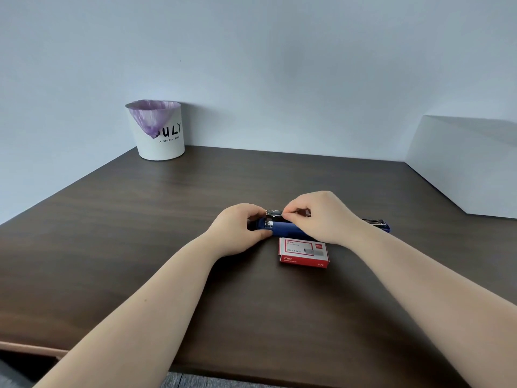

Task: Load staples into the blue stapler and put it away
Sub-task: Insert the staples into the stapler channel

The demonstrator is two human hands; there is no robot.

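Note:
The blue stapler (282, 229) lies opened flat on the dark wooden desk, its metal staple channel (275, 217) exposed and its far end (377, 223) sticking out to the right. My left hand (239, 228) grips the stapler's left end. My right hand (321, 217) has thumb and forefinger pinched over the metal channel; what they pinch is too small to tell. A red box of staples (303, 250) rests closed on the desk just in front of the stapler.
A white bin (161, 135) with a purple liner stands at the back left against the wall. A white box-like block (464, 166) occupies the right rear corner. The desk front edge (251, 373) is near me, with a drawer gap at lower left.

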